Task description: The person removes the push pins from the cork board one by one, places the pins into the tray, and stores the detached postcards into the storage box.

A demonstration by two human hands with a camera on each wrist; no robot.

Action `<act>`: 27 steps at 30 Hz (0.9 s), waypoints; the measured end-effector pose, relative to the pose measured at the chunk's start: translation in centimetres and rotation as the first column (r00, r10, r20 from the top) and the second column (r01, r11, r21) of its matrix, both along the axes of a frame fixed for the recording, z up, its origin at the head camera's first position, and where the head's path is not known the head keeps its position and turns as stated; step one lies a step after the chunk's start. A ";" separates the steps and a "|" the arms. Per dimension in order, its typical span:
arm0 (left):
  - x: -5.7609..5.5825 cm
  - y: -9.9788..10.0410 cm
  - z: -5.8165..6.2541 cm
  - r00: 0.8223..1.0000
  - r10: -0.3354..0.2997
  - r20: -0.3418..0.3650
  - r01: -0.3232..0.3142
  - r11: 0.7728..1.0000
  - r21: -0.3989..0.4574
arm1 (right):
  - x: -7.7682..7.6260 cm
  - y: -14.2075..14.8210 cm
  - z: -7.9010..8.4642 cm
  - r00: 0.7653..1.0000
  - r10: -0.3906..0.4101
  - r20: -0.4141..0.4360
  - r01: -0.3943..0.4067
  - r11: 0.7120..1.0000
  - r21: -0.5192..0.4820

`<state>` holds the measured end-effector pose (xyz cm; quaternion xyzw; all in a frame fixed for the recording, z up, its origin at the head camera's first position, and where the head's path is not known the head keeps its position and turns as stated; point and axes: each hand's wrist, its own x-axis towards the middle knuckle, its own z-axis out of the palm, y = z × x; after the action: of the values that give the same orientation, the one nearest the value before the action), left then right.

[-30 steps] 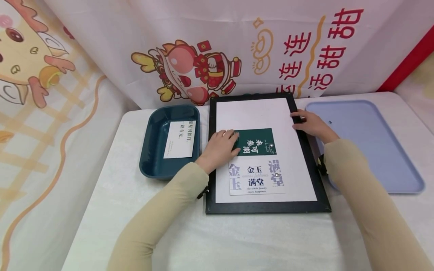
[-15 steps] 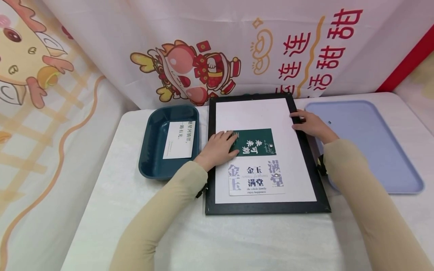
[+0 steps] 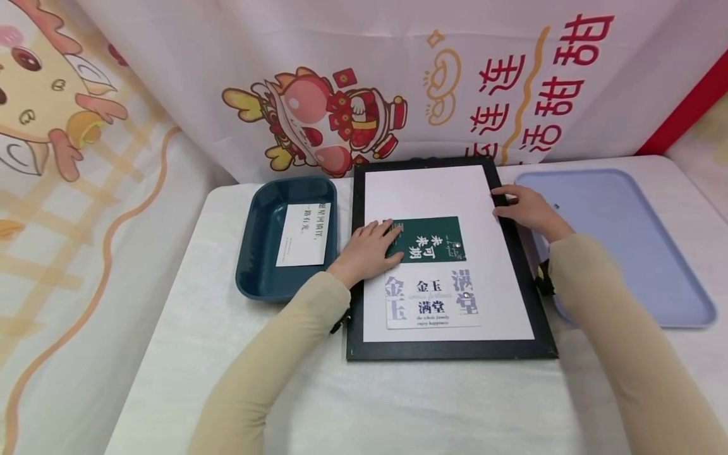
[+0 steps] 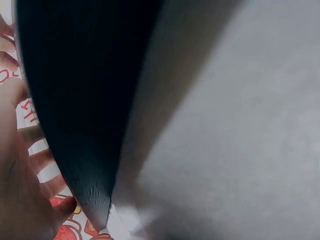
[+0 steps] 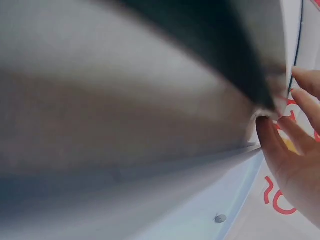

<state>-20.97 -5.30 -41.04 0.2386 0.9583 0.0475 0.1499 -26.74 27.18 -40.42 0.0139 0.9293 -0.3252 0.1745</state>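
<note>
A framed whiteboard (image 3: pixel 426 189) with a black border lies on the table. My left hand (image 3: pixel 366 251) reaches over its left border, fingers relaxed and touching the left end of a green card (image 3: pixel 429 237) with white characters. Beneath that card is a white card (image 3: pixel 432 313) with purple and black characters. A small shiny round magnet sits near the right end of each card. My right hand (image 3: pixel 529 210) holds the board's right border, fingertips and thumb on the rail. In the right wrist view the thumb touches the rail's outer edge.
To the left, a dark teal bin (image 3: pixel 256 253) contains a white card (image 3: pixel 304 235) with black text. A light blue tray (image 3: pixel 614 240) stands to the right, with one small round magnet (image 3: pixel 556 206) in it. A printed curtain (image 3: pixel 387 38) hangs behind the table.
</note>
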 end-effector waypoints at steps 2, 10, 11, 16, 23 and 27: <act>0.0 0.1 -0.1 1.000 0.003 -0.002 -0.003 1.000 0.001 | 0.1 -0.1 0.3 1.000 -0.019 -0.008 0.019 1.000 0.008; 0.2 0.0 -0.4 1.000 0.013 -0.004 -0.013 1.000 0.005 | 0.9 -1.6 1.5 0.996 0.052 -0.078 -0.054 0.998 -0.035; 0.2 0.0 -0.4 1.000 0.012 -0.004 -0.012 1.000 0.001 | 1.1 -1.9 1.6 0.994 0.068 -0.086 -0.071 0.997 -0.037; 0.1 -0.1 -0.5 1.000 0.010 0.004 -0.010 1.000 -0.005 | 2.2 -3.5 1.9 0.982 0.165 -0.096 -0.169 0.985 -0.036; 0.1 -0.1 -0.5 1.000 0.008 0.024 -0.008 1.000 0.005 | 3.7 -5.4 1.8 0.959 0.276 -0.060 -0.279 0.958 -0.059; 0.1 -0.1 -0.5 1.000 0.007 0.020 -0.007 1.000 0.005 | 4.1 -5.8 1.5 0.945 0.316 -0.081 -0.321 0.946 -0.050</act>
<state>-20.89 -5.37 -41.56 0.2354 0.9574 0.0530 0.1584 -22.62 21.35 -38.92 -0.1535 0.9144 -0.3219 0.1918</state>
